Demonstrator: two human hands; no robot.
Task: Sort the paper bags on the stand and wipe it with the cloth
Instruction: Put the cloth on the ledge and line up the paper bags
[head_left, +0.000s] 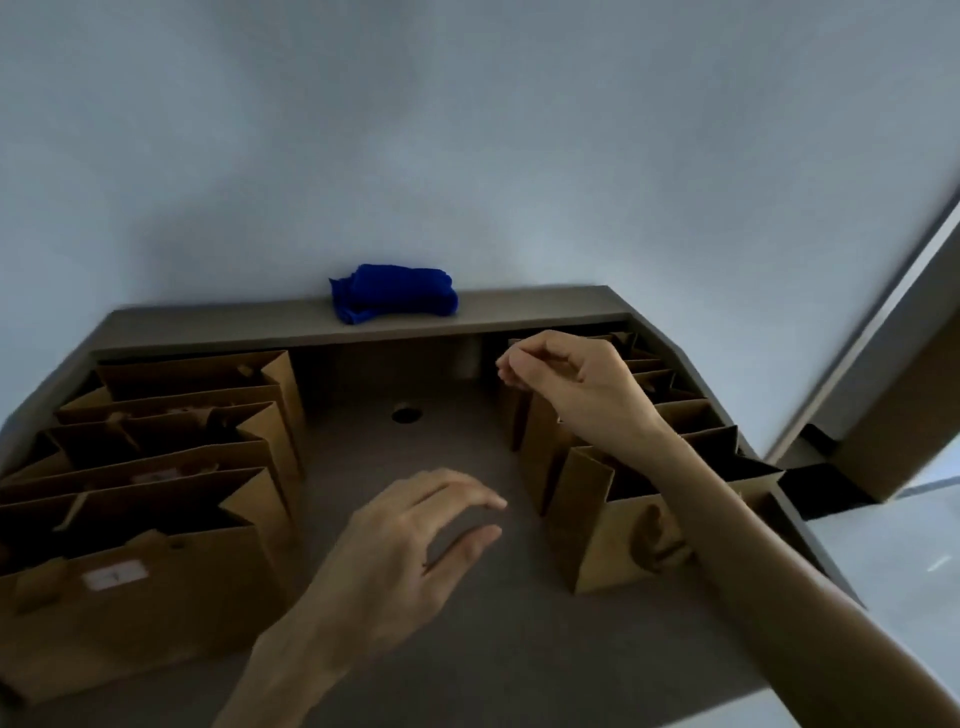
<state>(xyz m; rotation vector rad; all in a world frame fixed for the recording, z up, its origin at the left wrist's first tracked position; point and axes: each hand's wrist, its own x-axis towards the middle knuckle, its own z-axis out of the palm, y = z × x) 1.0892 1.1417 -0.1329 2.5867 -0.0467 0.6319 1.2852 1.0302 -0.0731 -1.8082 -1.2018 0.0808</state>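
Brown paper bags stand upright in two rows on the grey stand (457, 623): a left row (171, 457) and a right row (623, 525). A folded blue cloth (397, 292) lies on the raised back ledge, touched by neither hand. My left hand (415, 551) hovers over the bare middle of the stand, fingers spread and holding nothing. My right hand (566, 382) is raised over the far end of the right row with fingertips pinched together. I see nothing between them, and the hand hides the bag tops beneath it.
A round hole (406, 415) sits in the stand's surface toward the back. A pale wall rises behind the ledge. To the right are a grey door frame (883, 374) and light floor. The stand's front and right edges drop off near my right forearm.
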